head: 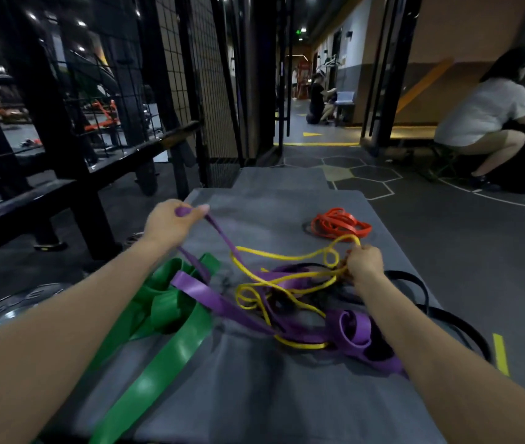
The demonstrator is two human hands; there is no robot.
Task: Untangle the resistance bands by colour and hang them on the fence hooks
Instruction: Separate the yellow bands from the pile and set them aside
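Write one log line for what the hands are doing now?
left hand: grips purple band | right hand: grips yellow band | red bands: apart on mat | hung: none

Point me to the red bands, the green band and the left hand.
red bands (339, 223): head view, middle of the coiled pile on the mat.
green band (171, 347): head view, flat strip running toward the camera.
left hand (171, 223): head view, back of the hand gripping a purple band.
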